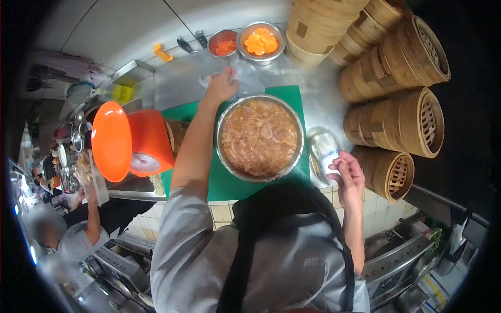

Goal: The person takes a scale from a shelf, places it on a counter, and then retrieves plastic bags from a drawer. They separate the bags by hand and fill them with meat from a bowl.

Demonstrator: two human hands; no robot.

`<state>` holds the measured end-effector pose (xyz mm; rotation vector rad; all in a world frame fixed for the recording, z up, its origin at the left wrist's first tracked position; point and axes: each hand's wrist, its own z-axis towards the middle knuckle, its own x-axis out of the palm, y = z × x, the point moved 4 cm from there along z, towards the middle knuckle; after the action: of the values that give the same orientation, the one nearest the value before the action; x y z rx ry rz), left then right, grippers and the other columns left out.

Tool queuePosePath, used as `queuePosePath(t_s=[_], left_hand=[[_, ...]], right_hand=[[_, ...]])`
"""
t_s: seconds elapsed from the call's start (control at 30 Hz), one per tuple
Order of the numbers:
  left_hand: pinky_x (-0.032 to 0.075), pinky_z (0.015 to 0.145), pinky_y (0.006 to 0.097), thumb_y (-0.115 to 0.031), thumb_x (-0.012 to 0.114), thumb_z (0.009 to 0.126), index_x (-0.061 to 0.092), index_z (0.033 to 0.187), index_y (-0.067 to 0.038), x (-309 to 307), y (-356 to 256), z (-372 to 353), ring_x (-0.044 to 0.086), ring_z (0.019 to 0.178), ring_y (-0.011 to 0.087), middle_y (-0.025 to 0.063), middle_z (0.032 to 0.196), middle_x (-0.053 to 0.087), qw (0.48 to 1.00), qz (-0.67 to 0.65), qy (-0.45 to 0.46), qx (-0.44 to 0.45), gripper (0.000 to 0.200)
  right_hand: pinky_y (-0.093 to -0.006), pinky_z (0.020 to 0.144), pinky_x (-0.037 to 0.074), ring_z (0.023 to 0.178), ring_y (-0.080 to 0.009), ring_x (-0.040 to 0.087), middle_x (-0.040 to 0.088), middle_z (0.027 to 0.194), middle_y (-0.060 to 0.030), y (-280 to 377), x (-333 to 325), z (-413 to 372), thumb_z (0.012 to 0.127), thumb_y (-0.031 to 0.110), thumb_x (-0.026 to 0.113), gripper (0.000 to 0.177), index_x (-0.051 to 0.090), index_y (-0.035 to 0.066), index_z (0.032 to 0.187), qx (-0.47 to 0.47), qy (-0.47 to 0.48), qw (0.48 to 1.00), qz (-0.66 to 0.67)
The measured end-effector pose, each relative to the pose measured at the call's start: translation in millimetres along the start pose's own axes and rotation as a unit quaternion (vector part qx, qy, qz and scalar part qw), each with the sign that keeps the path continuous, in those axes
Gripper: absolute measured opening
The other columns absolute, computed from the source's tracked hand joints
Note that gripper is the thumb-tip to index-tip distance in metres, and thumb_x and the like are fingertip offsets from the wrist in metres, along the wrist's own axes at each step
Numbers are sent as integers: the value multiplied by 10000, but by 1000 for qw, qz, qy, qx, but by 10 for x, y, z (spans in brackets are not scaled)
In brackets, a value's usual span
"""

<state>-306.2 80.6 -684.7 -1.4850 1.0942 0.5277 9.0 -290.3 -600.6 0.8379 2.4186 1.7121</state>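
Observation:
A metal bowl (pixel 221 151) full of raw sliced meat in a wet marinade (pixel 258 136) stands on a green cutting board (pixel 288 94) in front of me. Beyond its rim my left hand (pixel 223 84) reaches out, fingers closed on a clear plastic bag (pixel 249 78) that lies crumpled behind the bowl. To the right of the board my right hand (pixel 348 173) is raised with fingers curled and thumb bent in; I cannot tell what is pinched there. Just left of those fingers sits a shiny metal container (pixel 322 148).
Bamboo steamers (pixel 378 122) are stacked along the right and back. An orange kitchen scale (pixel 151 138) stands left. Behind are bowls of carrot slices (pixel 261 41) and shredded carrot (pixel 225 47), plus an orange-handled tool (pixel 163 52). Another person (pixel 81 240) works at far left.

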Motion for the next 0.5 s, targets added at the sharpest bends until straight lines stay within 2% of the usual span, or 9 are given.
queuePosePath(t_s=[0.07, 0.13, 0.2, 0.27, 0.37, 0.47, 0.5], left_hand=[[401, 985, 595, -328, 708, 872, 627, 1256, -214, 88, -66, 115, 587, 1215, 309, 109, 1233, 667, 984, 138, -87, 71, 408], [346, 994, 654, -395, 739, 859, 653, 1238, -226, 207, 56, 234, 575, 1233, 297, 63, 1273, 651, 952, 200, -214, 87, 424], [372, 1006, 605, -436, 758, 835, 674, 1233, -237, -59, -240, 53, 556, 1263, 278, 49, 1315, 631, 957, 195, -199, 80, 454], [390, 1014, 574, -478, 775, 817, 697, 1206, -231, -196, -326, 58, 582, 1237, 256, 50, 1276, 653, 967, 168, -176, 82, 466], [433, 1008, 512, -447, 765, 850, 713, 1188, -180, -410, -624, -180, 633, 1158, 262, 68, 1203, 691, 966, 120, -209, 96, 434], [511, 899, 449, -288, 763, 863, 700, 1171, -114, -542, -1466, -817, 686, 1012, 326, 118, 1125, 717, 920, -29, -276, 277, 359], [532, 841, 448, -292, 721, 905, 707, 1162, -86, -391, -1703, -1002, 700, 945, 325, 130, 1101, 724, 922, -50, -228, 309, 329]], right_hand=[[-302, 785, 600, 978, -167, 664, 658, 1111, -91, -55, -39, 11, 1056, 136, 560, 320, 570, -5, 1343, -14, -10, 998, -54], [-306, 792, 585, 971, -162, 662, 662, 1090, -86, -84, -106, -33, 1059, 146, 558, 305, 591, -9, 1320, -19, -36, 994, -97], [-301, 799, 576, 963, -153, 655, 659, 1085, -78, -75, -155, -98, 1064, 144, 546, 310, 580, -12, 1331, -23, -37, 992, -121], [-296, 799, 572, 957, -147, 651, 658, 1079, -75, -177, -291, -145, 1068, 142, 537, 311, 575, -13, 1334, -18, -46, 993, -108], [-291, 796, 569, 953, -139, 645, 656, 1070, -68, -291, -427, -222, 1072, 140, 527, 310, 569, -16, 1337, -10, -55, 994, -98], [-287, 788, 566, 947, -131, 641, 657, 1063, -60, -390, -495, -287, 1074, 140, 524, 294, 580, -11, 1320, -1, -79, 994, -73], [-285, 785, 566, 944, -129, 640, 658, 1061, -57, -421, -511, -297, 1074, 140, 524, 290, 584, -9, 1316, 2, -85, 994, -64]])
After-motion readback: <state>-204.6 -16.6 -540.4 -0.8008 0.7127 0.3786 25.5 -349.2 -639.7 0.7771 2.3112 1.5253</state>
